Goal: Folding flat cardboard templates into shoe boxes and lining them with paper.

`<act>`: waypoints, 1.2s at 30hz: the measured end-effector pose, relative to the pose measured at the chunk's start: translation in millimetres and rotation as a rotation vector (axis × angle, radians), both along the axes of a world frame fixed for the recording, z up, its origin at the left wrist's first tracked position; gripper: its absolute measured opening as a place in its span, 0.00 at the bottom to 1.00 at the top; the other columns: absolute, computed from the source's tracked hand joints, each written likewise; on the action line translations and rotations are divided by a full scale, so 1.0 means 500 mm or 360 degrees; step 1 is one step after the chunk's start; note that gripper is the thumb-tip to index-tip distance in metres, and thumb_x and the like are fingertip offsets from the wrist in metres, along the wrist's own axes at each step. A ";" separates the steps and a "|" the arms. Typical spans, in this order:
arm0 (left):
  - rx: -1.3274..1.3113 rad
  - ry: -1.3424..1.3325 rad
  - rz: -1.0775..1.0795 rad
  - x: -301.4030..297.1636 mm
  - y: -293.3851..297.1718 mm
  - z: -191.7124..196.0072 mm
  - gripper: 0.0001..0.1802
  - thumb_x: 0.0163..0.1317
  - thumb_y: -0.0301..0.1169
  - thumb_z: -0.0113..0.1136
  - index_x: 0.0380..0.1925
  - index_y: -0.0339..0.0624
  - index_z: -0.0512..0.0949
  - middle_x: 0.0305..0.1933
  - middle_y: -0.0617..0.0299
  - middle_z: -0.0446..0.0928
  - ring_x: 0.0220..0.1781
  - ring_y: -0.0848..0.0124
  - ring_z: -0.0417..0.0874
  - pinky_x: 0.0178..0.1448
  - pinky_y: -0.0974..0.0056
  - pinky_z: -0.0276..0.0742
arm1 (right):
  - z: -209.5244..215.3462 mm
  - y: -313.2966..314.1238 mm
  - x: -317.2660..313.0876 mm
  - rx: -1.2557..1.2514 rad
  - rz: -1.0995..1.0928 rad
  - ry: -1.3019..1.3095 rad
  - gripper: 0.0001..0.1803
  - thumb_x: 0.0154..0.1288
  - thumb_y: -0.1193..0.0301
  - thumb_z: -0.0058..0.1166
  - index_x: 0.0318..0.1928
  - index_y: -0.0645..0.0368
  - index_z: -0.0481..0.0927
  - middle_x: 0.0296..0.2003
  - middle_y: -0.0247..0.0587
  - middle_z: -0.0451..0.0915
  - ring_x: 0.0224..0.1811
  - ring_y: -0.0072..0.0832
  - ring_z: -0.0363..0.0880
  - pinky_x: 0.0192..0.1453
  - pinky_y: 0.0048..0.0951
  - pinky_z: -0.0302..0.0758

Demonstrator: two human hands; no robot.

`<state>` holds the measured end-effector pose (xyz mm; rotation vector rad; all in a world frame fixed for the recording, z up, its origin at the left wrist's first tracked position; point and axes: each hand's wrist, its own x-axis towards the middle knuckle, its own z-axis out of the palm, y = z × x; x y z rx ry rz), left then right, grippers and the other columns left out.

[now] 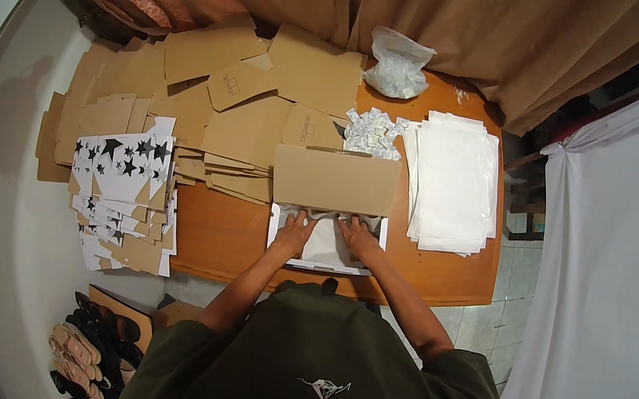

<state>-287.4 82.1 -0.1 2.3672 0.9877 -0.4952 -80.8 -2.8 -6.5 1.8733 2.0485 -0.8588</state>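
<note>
In front of me at the table's near edge stands a shallow box (335, 181), white outside, its brown cardboard lid raised on the far side. White thin paper (322, 243) lines its inside. My left hand (295, 233) reaches in at the left with fingers apart, touching the paper near the lid's hinge. At the right, my right hand (357, 239) does the same, fingers spread on the paper. Neither hand appears to hold anything; the fingertips are partly hidden in the paper's folds.
Flat brown cardboard pieces (238, 132) cover the table's left and back. Star-printed white card pieces (121, 160) pile up at the left edge. Behind the lid lie several small white packets (374, 133) and a plastic bag (398, 66). White paper sheets (453, 187) are stacked right. Shoes (82, 354) sit lower left.
</note>
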 end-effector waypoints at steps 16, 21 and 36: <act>0.0273 0.0063 -0.0055 -0.017 -0.025 -0.032 0.47 0.48 0.18 0.71 0.71 0.51 0.65 0.75 0.41 0.56 0.70 0.38 0.66 0.62 0.49 0.83 | -0.015 -0.021 -0.034 -0.0023 -0.0055 -0.0263 0.37 0.71 0.69 0.47 0.79 0.48 0.56 0.67 0.67 0.62 0.52 0.57 0.83 0.51 0.45 0.85; 0.0108 0.0038 -0.0030 -0.015 -0.025 -0.026 0.44 0.53 0.16 0.65 0.72 0.51 0.64 0.76 0.39 0.55 0.72 0.33 0.63 0.65 0.46 0.80 | -0.027 -0.028 -0.034 0.0013 -0.0165 -0.0250 0.36 0.72 0.69 0.46 0.79 0.48 0.56 0.66 0.66 0.64 0.48 0.55 0.85 0.51 0.46 0.85; 0.0178 0.0017 -0.0048 -0.007 -0.027 -0.029 0.47 0.56 0.14 0.59 0.77 0.56 0.58 0.74 0.40 0.56 0.72 0.31 0.61 0.64 0.45 0.81 | -0.021 -0.044 -0.034 0.0205 -0.0098 -0.0402 0.33 0.71 0.70 0.49 0.75 0.48 0.61 0.56 0.58 0.71 0.40 0.48 0.88 0.38 0.42 0.86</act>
